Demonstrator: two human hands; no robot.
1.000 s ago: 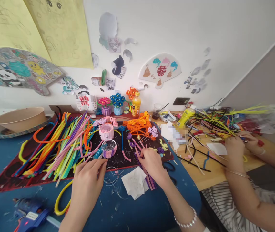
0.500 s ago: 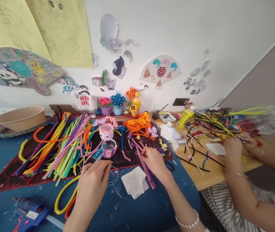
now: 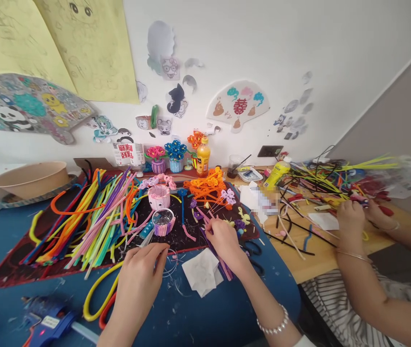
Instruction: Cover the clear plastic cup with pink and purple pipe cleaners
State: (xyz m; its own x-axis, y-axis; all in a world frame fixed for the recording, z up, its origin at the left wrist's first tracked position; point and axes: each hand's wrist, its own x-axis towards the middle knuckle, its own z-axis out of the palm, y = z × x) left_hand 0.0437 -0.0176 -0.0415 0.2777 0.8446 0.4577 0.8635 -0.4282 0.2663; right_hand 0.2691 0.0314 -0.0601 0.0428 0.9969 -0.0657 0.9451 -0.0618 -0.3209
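Note:
My left hand (image 3: 143, 272) is over the front of the dark mat, thumb and fingertips pinched together; what they hold, if anything, is hidden. Just beyond it sits a small purple and pink ribbed cup with a clear rim (image 3: 164, 225). My right hand (image 3: 223, 243) bends its fingers closed on a pipe cleaner in the pink and purple bundle (image 3: 226, 270); the fingertips partly hide the hold. A crumpled white paper (image 3: 201, 272) lies between my hands. Behind the small cup stands a pink pipe-cleaner pot (image 3: 159, 197).
Many coloured pipe cleaners (image 3: 97, 217) cover the mat's left side. A blue glue gun (image 3: 51, 320) lies front left, and black-handled scissors (image 3: 252, 248) lie beside my right wrist. Orange pipe-cleaner pieces (image 3: 209, 185) lie farther back. At right, a co-worker's hands (image 3: 352, 217) work over a wooden table.
My right hand has shifted slightly left over the pink and purple bundle, showing more of the scissors beside it. My left hand has barely moved. The co-worker's hands have moved a little.

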